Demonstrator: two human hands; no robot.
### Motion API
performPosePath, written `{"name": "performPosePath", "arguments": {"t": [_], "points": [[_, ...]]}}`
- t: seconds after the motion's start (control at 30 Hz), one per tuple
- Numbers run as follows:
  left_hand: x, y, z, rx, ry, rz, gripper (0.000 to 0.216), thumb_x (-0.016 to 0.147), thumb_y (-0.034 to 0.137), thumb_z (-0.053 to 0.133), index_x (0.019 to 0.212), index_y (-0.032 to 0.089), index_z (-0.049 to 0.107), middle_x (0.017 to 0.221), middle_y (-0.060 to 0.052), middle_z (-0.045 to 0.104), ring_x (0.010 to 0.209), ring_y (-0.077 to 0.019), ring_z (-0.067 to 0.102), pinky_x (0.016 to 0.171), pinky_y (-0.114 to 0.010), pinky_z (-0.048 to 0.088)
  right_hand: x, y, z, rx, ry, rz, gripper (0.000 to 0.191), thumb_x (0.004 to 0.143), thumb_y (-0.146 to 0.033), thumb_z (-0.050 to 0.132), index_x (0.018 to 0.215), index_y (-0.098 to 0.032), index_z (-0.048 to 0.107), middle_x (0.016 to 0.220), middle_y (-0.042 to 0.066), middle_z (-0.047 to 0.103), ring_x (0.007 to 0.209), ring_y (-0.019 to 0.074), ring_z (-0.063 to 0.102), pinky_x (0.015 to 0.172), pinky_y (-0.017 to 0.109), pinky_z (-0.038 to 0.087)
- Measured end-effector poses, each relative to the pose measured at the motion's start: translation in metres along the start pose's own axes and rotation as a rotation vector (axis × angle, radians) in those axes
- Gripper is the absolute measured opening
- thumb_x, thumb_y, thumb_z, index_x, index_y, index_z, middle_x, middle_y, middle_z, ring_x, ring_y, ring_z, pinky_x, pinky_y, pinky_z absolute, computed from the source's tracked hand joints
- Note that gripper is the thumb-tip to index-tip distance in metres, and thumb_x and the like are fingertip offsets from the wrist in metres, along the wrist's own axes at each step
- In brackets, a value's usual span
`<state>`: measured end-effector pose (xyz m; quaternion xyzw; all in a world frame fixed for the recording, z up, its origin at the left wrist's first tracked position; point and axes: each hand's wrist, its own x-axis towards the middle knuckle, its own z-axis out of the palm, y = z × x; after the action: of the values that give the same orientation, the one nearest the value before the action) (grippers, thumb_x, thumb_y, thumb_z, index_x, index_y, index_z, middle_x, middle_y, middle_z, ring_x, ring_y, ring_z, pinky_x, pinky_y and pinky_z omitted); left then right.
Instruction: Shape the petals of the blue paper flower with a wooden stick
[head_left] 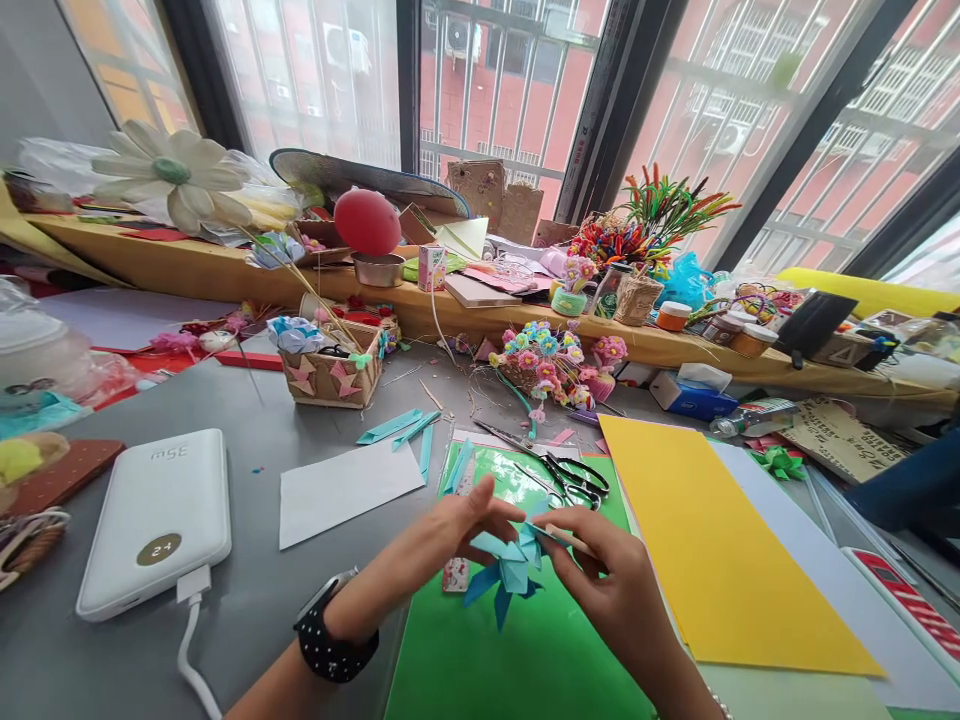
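A folded blue paper flower [514, 572], with light and darker pointed petals, is held up between my two hands above a green sheet [525, 655]. My left hand [457, 525] has its fingers curled against the upper left of the flower, thumb raised; some fingertips are hidden behind the paper. My right hand [611, 575] pinches the flower's right side between thumb and fingers. A thin pale stick-like piece [570, 540] also lies in those fingers. Just beyond, black-handled scissors [574, 478] rest on the green sheet. A ruler [456, 574] lies partly under my left hand.
Folded blue strips [394, 427] and a white paper [349, 495] lie left of the green sheet. A white power bank [161, 520] with a cable stands further left. Yellow card [735, 550] lies right. Behind are a cardboard basket [334, 375] and crocheted flowers [544, 360].
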<state>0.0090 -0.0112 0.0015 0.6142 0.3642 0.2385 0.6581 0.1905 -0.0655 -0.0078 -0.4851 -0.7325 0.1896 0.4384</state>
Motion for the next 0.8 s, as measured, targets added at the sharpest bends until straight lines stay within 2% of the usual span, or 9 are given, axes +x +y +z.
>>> {"name": "performPosePath", "arguments": {"t": [0.13, 0.2, 0.4, 0.57, 0.8], "points": [[0.0017, 0.0038, 0.0003, -0.067, 0.029, -0.026, 0.031, 0.068, 0.044, 0.063, 0.075, 0.014, 0.064, 0.069, 0.001, 0.059, 0.068, -0.0145, 0.055, 0.068, -0.026, 0.042, -0.0020, -0.0044, 0.0031, 0.085, -0.032, -0.043, 0.024, 0.073, -0.006, 0.048, 0.086, -0.020, 0.062, 0.080, 0.001, 0.066, 0.055, 0.0100, 0.054, 0.039, 0.017, 0.035], [0.0015, 0.0051, 0.0030, -0.136, 0.020, -0.007, 0.026, 0.062, 0.038, 0.069, 0.072, 0.015, 0.062, 0.067, 0.003, 0.056, 0.063, -0.0117, 0.051, 0.062, -0.024, 0.041, -0.0024, -0.0059, 0.0043, 0.109, -0.038, -0.055, 0.026, 0.071, -0.004, 0.047, 0.086, -0.020, 0.062, 0.079, 0.001, 0.065, 0.054, 0.0094, 0.053, 0.039, 0.017, 0.034], [0.0018, 0.0039, 0.0073, -0.183, 0.020, 0.015, 0.024, 0.063, 0.034, 0.070, 0.068, 0.014, 0.058, 0.060, 0.004, 0.053, 0.056, -0.0086, 0.045, 0.052, -0.020, 0.033, -0.0009, -0.0070, 0.0036, 0.120, -0.106, -0.041, 0.020, 0.075, -0.009, 0.050, 0.087, -0.020, 0.062, 0.078, 0.001, 0.065, 0.049, 0.0085, 0.046, 0.039, 0.018, 0.032], [0.0028, 0.0026, 0.0070, -0.125, 0.021, -0.040, 0.027, 0.064, 0.038, 0.067, 0.066, 0.013, 0.057, 0.056, 0.004, 0.051, 0.052, -0.0083, 0.042, 0.045, -0.019, 0.025, -0.0005, -0.0051, 0.0029, 0.085, -0.154, -0.035, 0.014, 0.079, -0.017, 0.053, 0.089, -0.020, 0.063, 0.078, 0.003, 0.065, 0.049, 0.0090, 0.045, 0.041, 0.019, 0.031], [0.0027, 0.0030, 0.0086, -0.155, 0.005, -0.019, 0.024, 0.063, 0.036, 0.068, 0.064, 0.013, 0.058, 0.056, 0.005, 0.051, 0.053, -0.0080, 0.043, 0.052, -0.020, 0.032, -0.0008, -0.0073, 0.0000, 0.082, -0.197, 0.005, 0.014, 0.080, -0.017, 0.054, 0.090, -0.022, 0.063, 0.079, 0.000, 0.065, 0.047, 0.0076, 0.038, 0.041, 0.020, 0.028]]}}
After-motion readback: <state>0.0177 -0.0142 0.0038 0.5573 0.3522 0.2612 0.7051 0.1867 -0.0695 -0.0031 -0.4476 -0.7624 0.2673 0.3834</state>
